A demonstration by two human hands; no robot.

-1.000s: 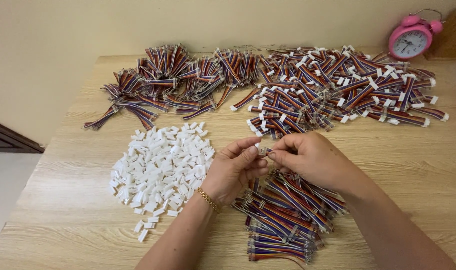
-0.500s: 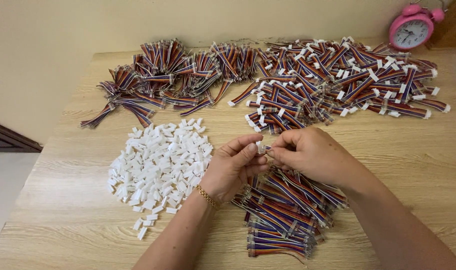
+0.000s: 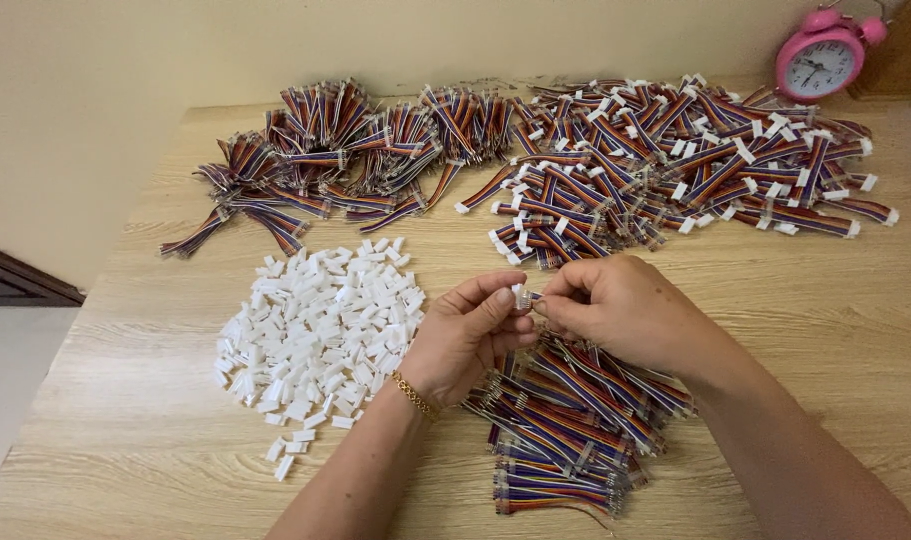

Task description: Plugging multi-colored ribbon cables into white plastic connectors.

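Note:
My left hand (image 3: 463, 338) pinches a small white plastic connector housing (image 3: 522, 296) between thumb and fingertips. My right hand (image 3: 626, 308) meets it from the right, fingers closed on the end of a short multicoloured ribbon cable whose tip touches the housing. Most of that cable is hidden under my right hand. Both hands hover above a stack of bare-ended ribbon cables (image 3: 566, 430). A heap of loose white housings (image 3: 321, 330) lies just left of my left hand.
Bundled ribbon cables (image 3: 336, 150) lie at the back left of the wooden table (image 3: 156, 440). A wide pile of cables with white connectors fitted (image 3: 676, 160) fills the back right. A pink alarm clock (image 3: 821, 60) stands in the far right corner.
The view has tilted slightly, so the table contents sit a little lower in frame. My hands stay together at the same spot with only small finger movements.

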